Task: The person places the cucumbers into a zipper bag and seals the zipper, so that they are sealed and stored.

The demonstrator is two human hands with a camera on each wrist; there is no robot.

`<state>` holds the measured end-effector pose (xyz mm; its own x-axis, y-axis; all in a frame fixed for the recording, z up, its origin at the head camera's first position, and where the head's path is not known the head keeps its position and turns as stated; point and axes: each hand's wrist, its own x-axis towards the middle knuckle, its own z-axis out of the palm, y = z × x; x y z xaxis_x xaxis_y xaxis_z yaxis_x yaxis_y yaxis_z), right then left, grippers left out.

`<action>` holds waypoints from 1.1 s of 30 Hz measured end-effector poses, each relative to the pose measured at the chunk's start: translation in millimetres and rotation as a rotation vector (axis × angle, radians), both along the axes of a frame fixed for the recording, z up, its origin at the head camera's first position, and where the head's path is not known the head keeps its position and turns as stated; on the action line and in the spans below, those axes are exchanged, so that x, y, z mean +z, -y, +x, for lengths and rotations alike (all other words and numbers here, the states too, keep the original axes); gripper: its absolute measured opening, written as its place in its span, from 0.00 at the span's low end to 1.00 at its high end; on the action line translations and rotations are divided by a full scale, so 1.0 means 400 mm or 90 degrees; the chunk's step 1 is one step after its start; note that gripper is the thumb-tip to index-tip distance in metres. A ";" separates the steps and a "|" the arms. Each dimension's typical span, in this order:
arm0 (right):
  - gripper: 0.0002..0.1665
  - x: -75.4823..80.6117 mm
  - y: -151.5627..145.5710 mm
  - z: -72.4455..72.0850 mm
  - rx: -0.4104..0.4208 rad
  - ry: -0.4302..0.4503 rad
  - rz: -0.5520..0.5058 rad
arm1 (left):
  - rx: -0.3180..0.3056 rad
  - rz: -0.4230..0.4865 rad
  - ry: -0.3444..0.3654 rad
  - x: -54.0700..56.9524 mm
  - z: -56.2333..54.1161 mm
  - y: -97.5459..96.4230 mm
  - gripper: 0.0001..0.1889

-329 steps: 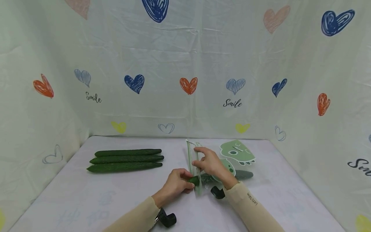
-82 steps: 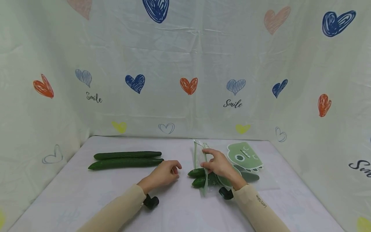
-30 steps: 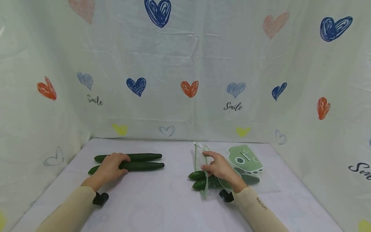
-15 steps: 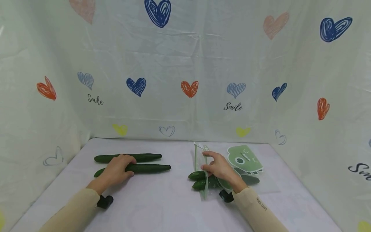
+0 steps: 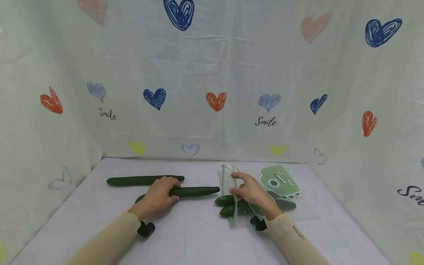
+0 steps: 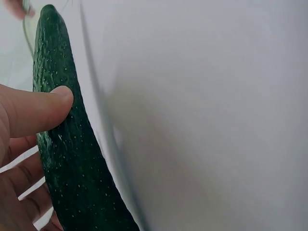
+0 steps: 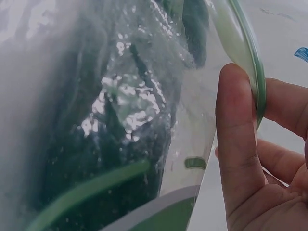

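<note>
A dark green cucumber (image 5: 199, 191) is gripped by my left hand (image 5: 155, 198), its front end pointing right toward the bag. In the left wrist view the thumb lies across this cucumber (image 6: 77, 163), with the fingers round its other side. My right hand (image 5: 251, 192) pinches the green-edged mouth of a clear zip bag (image 5: 279, 179) printed with a green cartoon animal. Two cucumbers lie in the bag, the upper cucumber (image 5: 224, 200) and lower cucumber (image 5: 227, 211) with ends sticking out of its mouth. The right wrist view shows the bag's plastic (image 7: 132, 103) close up.
One more cucumber (image 5: 132, 181) lies on the white-covered table (image 5: 192, 235) at the back left. Behind stands a pale curtain (image 5: 185, 66) with printed hearts. A small black camera (image 5: 145, 229) sits at the left wrist.
My left hand has returned left, taken hold of the nearer cucumber and carried it right toward the bag. Earlier, a second cucumber joined the first in the bag. The right hand keeps its pinch.
</note>
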<state>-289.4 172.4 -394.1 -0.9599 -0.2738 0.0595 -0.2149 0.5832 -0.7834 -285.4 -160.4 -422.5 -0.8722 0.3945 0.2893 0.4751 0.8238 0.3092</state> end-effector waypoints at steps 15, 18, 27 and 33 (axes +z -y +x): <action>0.36 0.008 0.005 0.004 -0.002 0.032 -0.017 | -0.060 0.013 0.061 0.003 -0.036 -0.177 0.15; 0.36 0.009 0.006 0.004 -0.007 0.031 -0.019 | -0.074 0.011 0.060 0.005 -0.045 -0.201 0.15; 0.35 0.004 0.006 0.005 -0.004 0.033 -0.015 | -0.088 0.033 0.095 -0.009 -0.047 -0.213 0.17; 0.36 0.001 0.002 0.003 0.000 0.029 -0.011 | -0.079 0.020 0.134 -0.006 -0.023 -0.156 0.23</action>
